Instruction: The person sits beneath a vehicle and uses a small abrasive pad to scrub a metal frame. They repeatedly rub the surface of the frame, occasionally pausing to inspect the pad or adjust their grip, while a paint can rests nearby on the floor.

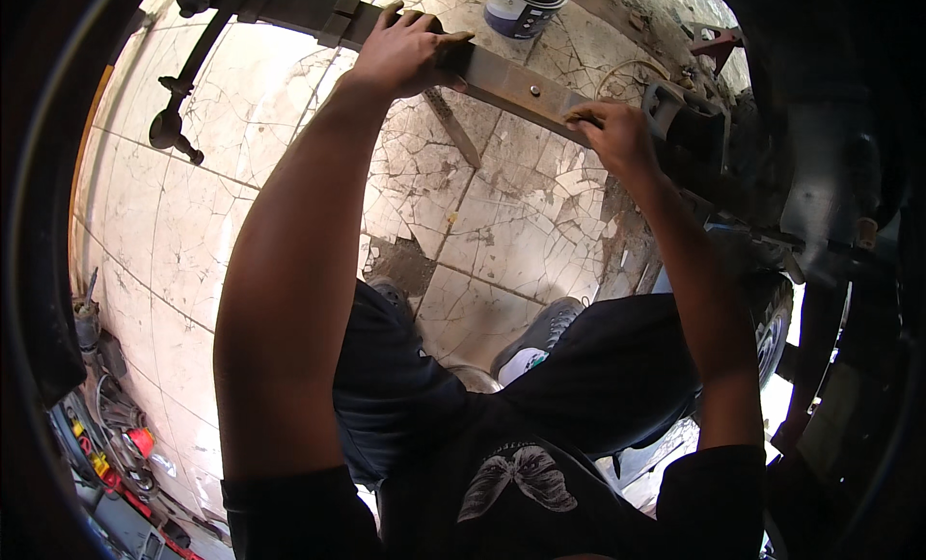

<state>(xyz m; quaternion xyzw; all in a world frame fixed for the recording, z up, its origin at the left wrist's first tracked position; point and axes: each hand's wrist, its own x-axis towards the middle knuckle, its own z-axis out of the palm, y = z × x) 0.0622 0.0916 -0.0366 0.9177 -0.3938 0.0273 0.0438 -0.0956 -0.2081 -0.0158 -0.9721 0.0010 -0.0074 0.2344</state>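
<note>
A long, flat leaf spring (502, 75) runs slantwise across the far side, with a metal clip (338, 22) round its left part. On its bare upper face, between my hands, a bolt head (534, 90) stands out. My left hand (405, 54) is closed over the spring, fingers across the far edge and thumb pointing right. Farther right, my right hand (617, 134) has its fingers pinched together at the spring's surface. Whatever those fingertips hold, if anything, is too small to make out. A narrow metal strip (453, 128) slants down below my left hand.
Beyond the spring stands an open paint can (526, 15). A rod with a ball joint (169, 131) hangs at left. Dark vehicle parts (801, 174) crowd the right, near a wheel (772, 333). Tools and cables (116, 454) lie lower left on cracked floor tiles (482, 227).
</note>
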